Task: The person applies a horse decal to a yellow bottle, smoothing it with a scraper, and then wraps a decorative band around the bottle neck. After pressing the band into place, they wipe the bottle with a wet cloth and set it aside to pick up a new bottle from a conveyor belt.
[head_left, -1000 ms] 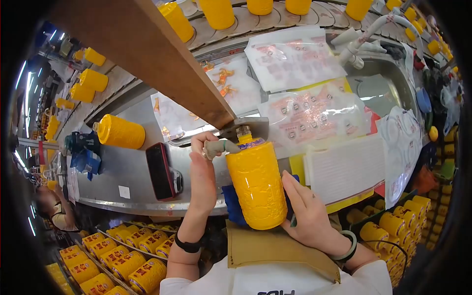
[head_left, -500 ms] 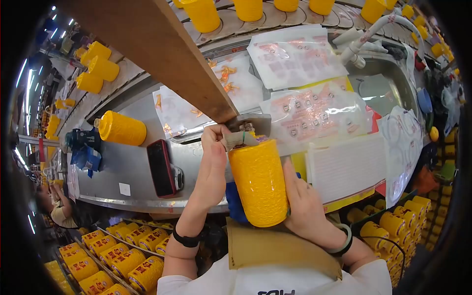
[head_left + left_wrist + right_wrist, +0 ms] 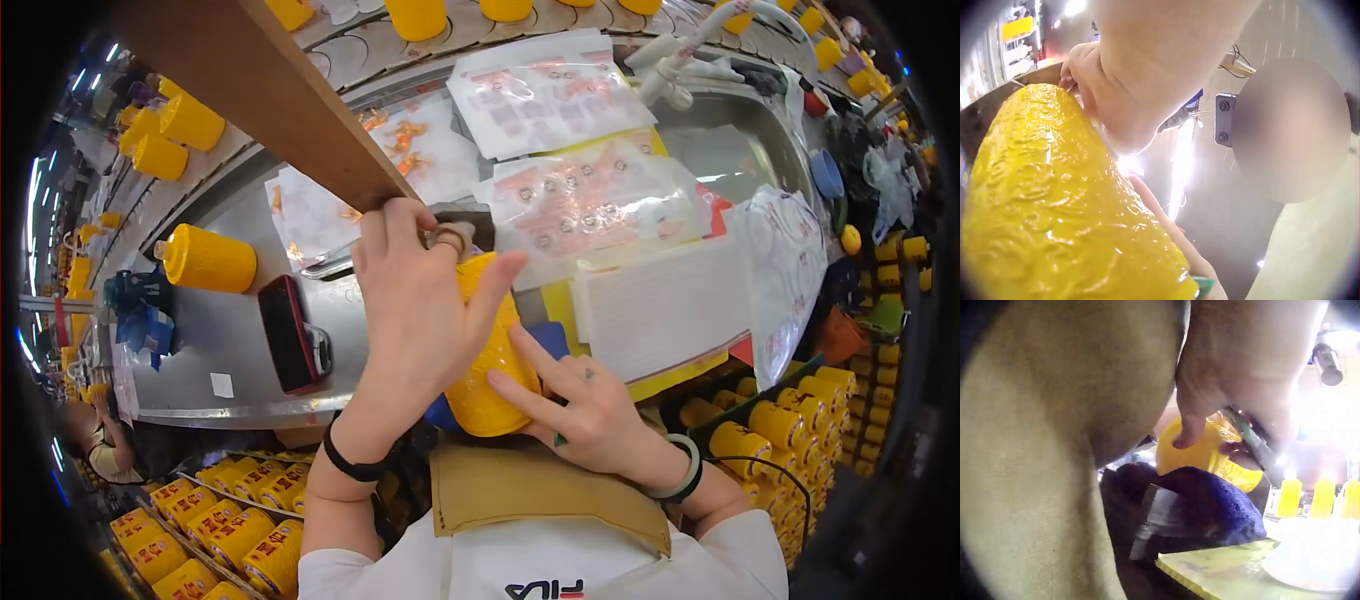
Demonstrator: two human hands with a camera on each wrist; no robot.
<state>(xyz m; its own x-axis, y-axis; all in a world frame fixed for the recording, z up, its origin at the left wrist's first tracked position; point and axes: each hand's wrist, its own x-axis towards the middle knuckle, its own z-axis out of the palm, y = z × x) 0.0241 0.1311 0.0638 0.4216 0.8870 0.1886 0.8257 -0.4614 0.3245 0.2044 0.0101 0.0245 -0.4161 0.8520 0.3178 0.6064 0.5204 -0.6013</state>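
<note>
A yellow embossed bottle (image 3: 478, 400) stands tilted in front of my chest, its neck up by a metal bracket under the wooden beam (image 3: 270, 90). My left hand (image 3: 420, 300) lies over the bottle's upper half, with the thumb across its front and the fingers curled near the neck. My right hand (image 3: 585, 415) cups the base with fingers spread. The left wrist view is filled by the bottle (image 3: 1054, 206) and my left hand (image 3: 1141, 81). In the right wrist view my right hand (image 3: 1235, 375) touches the bottle's base (image 3: 1210, 453) above a blue cloth (image 3: 1210, 506).
On the steel counter (image 3: 200, 340) lie a dark phone (image 3: 288, 332), another yellow bottle (image 3: 205, 260) on its side, clear bags of labels (image 3: 590, 200) and a white stack (image 3: 660, 305). Crates of yellow bottles (image 3: 230, 520) sit below, with a sink tap (image 3: 680, 60) behind.
My left hand left the bottle's neck, where it pinched a grey piece, and now wraps the upper body. The bottle has dropped lower and tilted toward me, and my right fingers have spread.
</note>
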